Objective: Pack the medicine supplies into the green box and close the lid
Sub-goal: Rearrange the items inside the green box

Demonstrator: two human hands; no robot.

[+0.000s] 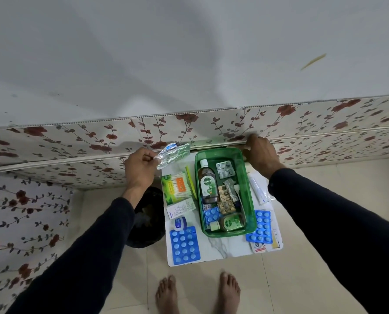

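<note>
Bare feet (198, 291) below; my left hand (141, 168) pinches a foil strip (173, 154), my right hand (260, 155) probably grips the green box (249, 191); the strip may slip and miss.

box (249, 196): translucent green
blister sheet (184, 244), left of box: blue, pale blue pills
wall panel (75, 141), behind box: cream, red flowers
sleeves (93, 250): dark navy

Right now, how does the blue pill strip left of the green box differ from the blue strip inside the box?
The left strip lies on the white tabletop, outside the green box; the inner strip is already packed. The left strip shows whole and flat; the inner strip is partly hidden under other supplies. The left strip looks larger. Both are blue blister sheets of round pale tablets.
</note>
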